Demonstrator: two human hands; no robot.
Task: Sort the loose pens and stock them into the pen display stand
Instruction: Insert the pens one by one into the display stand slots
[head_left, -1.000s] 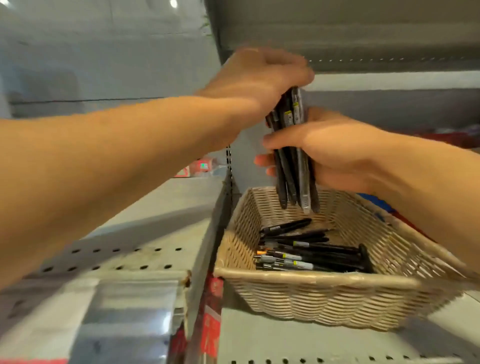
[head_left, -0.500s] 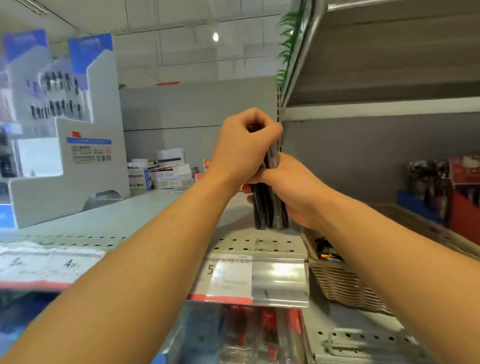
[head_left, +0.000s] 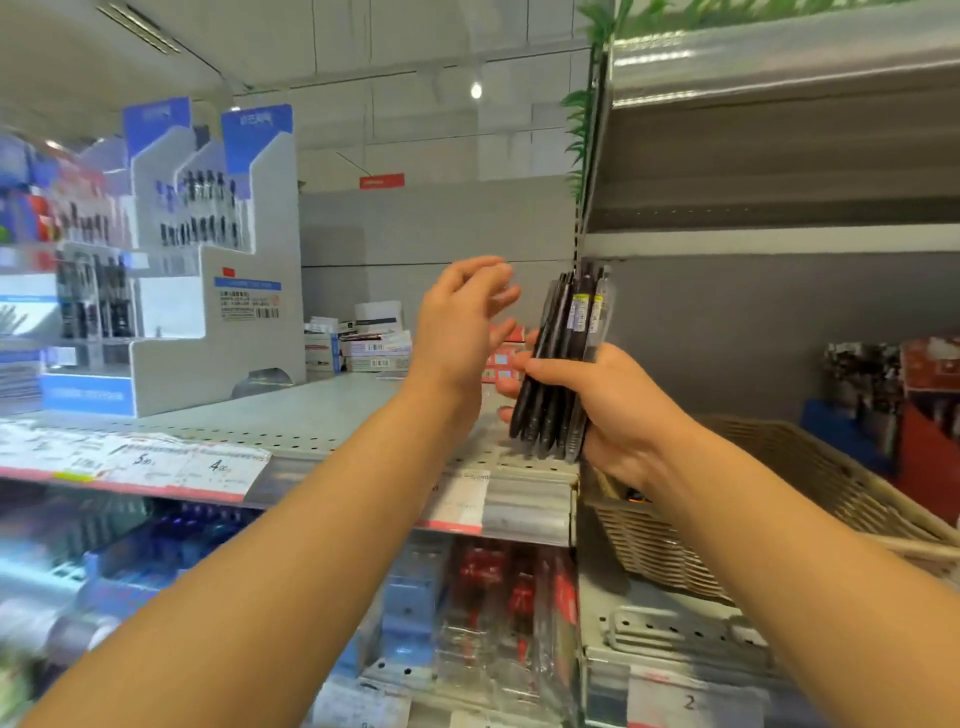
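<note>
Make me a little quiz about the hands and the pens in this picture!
1. True or false: the left hand grips the bundle of pens.
2. Which hand holds the pens? A) left B) right C) both
3. Fill in: the wicker ____ sits low on the right, behind the right hand's forearm.

Key: 1 false, it is open and apart from the pens; 2 B; 3 basket.
</note>
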